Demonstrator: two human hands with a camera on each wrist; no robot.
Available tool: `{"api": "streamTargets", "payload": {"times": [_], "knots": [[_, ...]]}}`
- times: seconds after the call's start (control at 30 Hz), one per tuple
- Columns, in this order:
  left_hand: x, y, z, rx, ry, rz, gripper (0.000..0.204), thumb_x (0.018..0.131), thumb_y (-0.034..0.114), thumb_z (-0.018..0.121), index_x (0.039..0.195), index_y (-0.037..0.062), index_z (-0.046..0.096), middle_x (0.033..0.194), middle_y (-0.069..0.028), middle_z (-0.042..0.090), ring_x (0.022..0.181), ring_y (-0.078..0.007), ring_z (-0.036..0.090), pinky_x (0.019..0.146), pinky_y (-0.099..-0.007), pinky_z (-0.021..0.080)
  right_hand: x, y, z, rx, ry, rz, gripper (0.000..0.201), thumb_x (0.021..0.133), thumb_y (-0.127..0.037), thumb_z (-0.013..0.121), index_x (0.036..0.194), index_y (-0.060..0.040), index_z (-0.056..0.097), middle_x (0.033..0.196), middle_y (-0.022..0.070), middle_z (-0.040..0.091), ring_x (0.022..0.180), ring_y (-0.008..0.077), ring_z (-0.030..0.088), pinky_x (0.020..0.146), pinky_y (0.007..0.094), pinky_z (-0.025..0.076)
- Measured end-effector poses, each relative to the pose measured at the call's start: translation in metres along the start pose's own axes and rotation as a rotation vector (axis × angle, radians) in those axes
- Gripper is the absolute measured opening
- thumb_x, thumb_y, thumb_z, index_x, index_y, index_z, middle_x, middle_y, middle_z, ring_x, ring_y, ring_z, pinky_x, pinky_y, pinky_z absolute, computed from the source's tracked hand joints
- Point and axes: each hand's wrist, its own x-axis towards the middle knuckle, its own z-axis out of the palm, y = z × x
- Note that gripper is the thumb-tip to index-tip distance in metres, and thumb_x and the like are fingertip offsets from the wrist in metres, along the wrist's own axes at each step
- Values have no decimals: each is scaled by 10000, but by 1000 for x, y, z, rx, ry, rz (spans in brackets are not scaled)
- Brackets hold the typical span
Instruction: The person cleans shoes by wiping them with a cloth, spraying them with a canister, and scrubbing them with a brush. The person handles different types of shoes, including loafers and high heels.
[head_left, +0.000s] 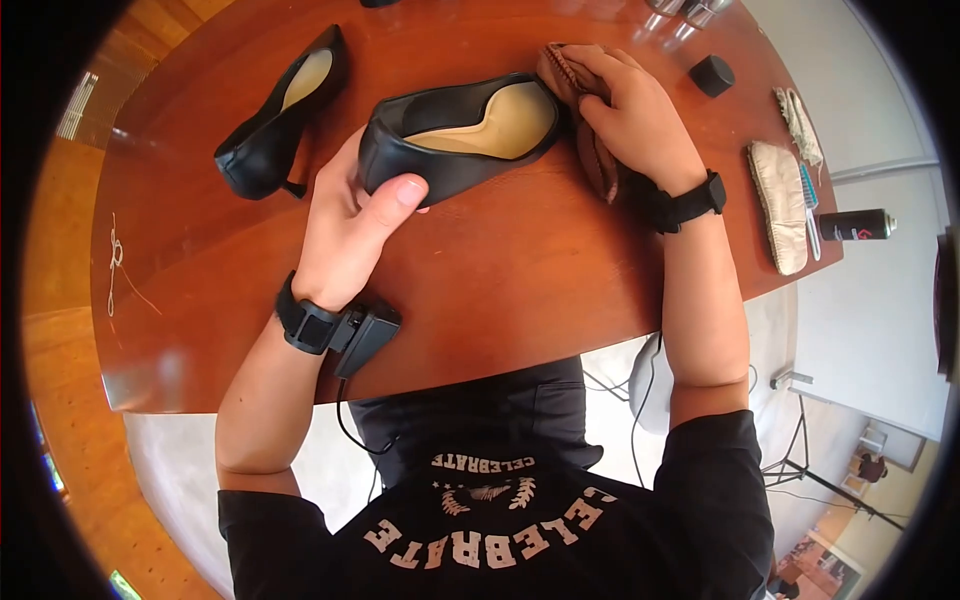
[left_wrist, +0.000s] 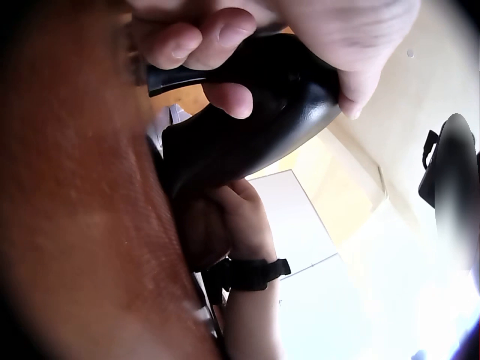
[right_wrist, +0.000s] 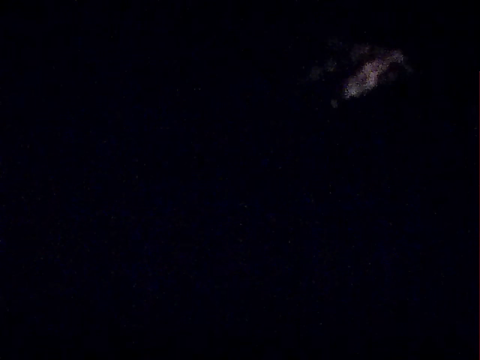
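A black high-heeled shoe [head_left: 450,180] with a beige insole is held up by my left hand [head_left: 340,230], thumb on its side near the heel end. In the left wrist view the fingers curl about the back of the shoe [left_wrist: 262,131], close to its thin heel. My right hand [head_left: 640,120] grips a folded brown cloth [head_left: 598,165] with a ribbed edge, right at the shoe's toe. The matching black shoe [head_left: 255,150] stands on the table at the left. The right wrist view is almost wholly dark.
On the wooden table [head_left: 480,290], the right side bears a beige pad [head_left: 777,210], an off-white cloth [head_left: 798,125], a blue-and-white brush [head_left: 811,212] and a black spray can [head_left: 855,225]. A black round container [head_left: 712,75] sits farther back. Thin string [head_left: 116,262] lies at the left.
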Motion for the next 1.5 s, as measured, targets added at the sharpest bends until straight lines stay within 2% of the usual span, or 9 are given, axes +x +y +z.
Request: {"api": "streamTargets", "payload": {"times": [0.2, 0.47, 0.63, 0.67, 0.87, 0.97, 1.07, 1.2, 1.5], "knots": [[-1, 3, 6, 29, -52, 78, 775, 826, 229, 843, 1444, -60, 474, 1331, -114, 609, 1186, -187, 592, 1059, -327, 445, 1, -7, -4, 36, 18, 32, 467, 833, -34, 561, 1295, -40, 626, 1190, 189, 661, 1124, 370, 630, 981, 415, 495], [-3, 20, 10, 542, -116, 215, 895, 638, 218, 931, 1441, 83, 560, 1137, -59, 727, 772, -88, 594, 609, -250, 486, 3, 0, -9, -34, 109, 98, 472, 852, 4, 515, 1309, -48, 619, 1175, 168, 694, 1081, 289, 680, 961, 352, 500], [-5, 34, 17, 850, -271, 246, 943, 586, 196, 927, 1435, 29, 552, 1109, -151, 700, 924, -265, 687, 864, -367, 543, 1, -5, -14, 41, 158, 14, 395, 803, -4, 548, 1164, -41, 702, 1086, 187, 691, 1062, 388, 624, 943, 442, 501], [-4, 33, 19, 899, -278, 324, 957, 554, 196, 926, 1431, 57, 568, 925, -117, 671, 759, -258, 633, 715, -377, 523, 1, -7, -14, 56, 160, -10, 391, 794, 3, 547, 1147, -42, 709, 1075, 179, 694, 1050, 384, 623, 938, 440, 501], [-5, 30, 17, 1002, -310, 435, 1007, 490, 233, 917, 1423, 63, 579, 818, -95, 611, 706, -286, 575, 676, -378, 488, -2, -34, -21, 155, -49, -373, 447, 771, 78, 472, 1152, -6, 689, 1097, 146, 677, 1006, 277, 636, 918, 327, 496], [-5, 31, 17, 1017, -313, 426, 1007, 484, 229, 915, 1420, 63, 582, 811, -93, 606, 707, -281, 575, 678, -380, 484, -3, -37, -17, 147, -49, -375, 439, 774, 77, 467, 1147, -3, 685, 1093, 140, 675, 995, 256, 631, 899, 310, 493], [-5, 31, 18, 1023, -310, 416, 1014, 474, 221, 910, 1419, 62, 582, 812, -92, 605, 707, -282, 575, 678, -378, 480, -4, -31, -16, 213, 23, -156, 427, 793, 57, 482, 1166, -3, 683, 1080, 142, 678, 974, 252, 643, 885, 306, 502], [-4, 29, 17, 975, -299, 443, 1016, 469, 210, 908, 1419, 62, 582, 809, -95, 602, 706, -283, 573, 678, -378, 479, -3, -10, -20, 40, 116, 60, 370, 826, -41, 547, 1158, -40, 709, 1066, 201, 686, 1013, 396, 641, 901, 441, 515], [-4, 29, 15, 972, -307, 413, 1004, 499, 216, 923, 1428, 69, 571, 872, -103, 652, 756, -295, 617, 705, -387, 505, -1, -15, -18, 54, 95, -36, 402, 806, 2, 532, 1169, -33, 700, 1042, 188, 660, 1013, 386, 629, 897, 433, 511]]}}
